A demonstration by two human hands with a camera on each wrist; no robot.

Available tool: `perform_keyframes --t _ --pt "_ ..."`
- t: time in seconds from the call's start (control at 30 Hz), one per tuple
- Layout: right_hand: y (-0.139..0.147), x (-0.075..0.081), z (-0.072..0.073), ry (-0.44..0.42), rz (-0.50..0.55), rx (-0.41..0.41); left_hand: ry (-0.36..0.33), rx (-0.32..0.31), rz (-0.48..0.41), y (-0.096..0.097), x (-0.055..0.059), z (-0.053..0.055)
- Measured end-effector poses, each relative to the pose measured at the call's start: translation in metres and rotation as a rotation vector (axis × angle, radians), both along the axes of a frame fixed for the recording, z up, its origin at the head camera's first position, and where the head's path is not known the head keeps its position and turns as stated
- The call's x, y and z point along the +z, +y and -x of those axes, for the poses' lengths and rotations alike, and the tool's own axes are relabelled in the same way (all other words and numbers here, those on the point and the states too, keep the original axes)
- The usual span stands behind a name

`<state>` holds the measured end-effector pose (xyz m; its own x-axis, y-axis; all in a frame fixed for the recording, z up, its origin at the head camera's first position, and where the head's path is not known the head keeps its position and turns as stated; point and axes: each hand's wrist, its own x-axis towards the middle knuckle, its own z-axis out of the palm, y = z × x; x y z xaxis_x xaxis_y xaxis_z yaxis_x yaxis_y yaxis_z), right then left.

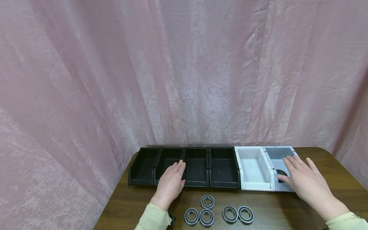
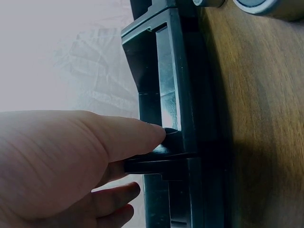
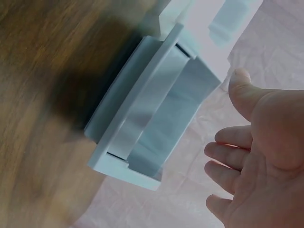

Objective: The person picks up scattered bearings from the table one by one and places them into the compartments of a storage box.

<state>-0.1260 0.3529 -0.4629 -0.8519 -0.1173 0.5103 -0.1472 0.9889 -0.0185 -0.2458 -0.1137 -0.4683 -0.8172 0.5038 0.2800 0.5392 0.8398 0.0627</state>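
Note:
My left hand (image 1: 170,184) is over the row of black bins, at the divider between the second and third bins from the left. Its fingers are fairly straight and hold nothing; in the left wrist view the thumb (image 2: 137,137) reaches over one bin's opening, and whether it touches is unclear. My right hand (image 1: 307,180), fingers spread, hovers at the grey bin (image 1: 283,186) on the right end. A dark ring-shaped bearing (image 1: 281,174) lies inside that bin, partly covered by the thumb. Several metal ball bearings (image 1: 207,202) lie flat on the table before the bins.
A white bin (image 1: 256,169) stands between the grey bin and the rightmost black bin (image 1: 223,167). All the bins form one row on the wooden table (image 1: 115,207). A pink curtain (image 1: 201,80) hangs behind them.

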Motion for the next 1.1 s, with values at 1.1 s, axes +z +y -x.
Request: perform_keyframes --t 1.1 --pt "-0.04 -0.01 -0.028 0.131 -0.016 0.209 0.059 -0.017 0.019 0.0 0.002 -0.003"
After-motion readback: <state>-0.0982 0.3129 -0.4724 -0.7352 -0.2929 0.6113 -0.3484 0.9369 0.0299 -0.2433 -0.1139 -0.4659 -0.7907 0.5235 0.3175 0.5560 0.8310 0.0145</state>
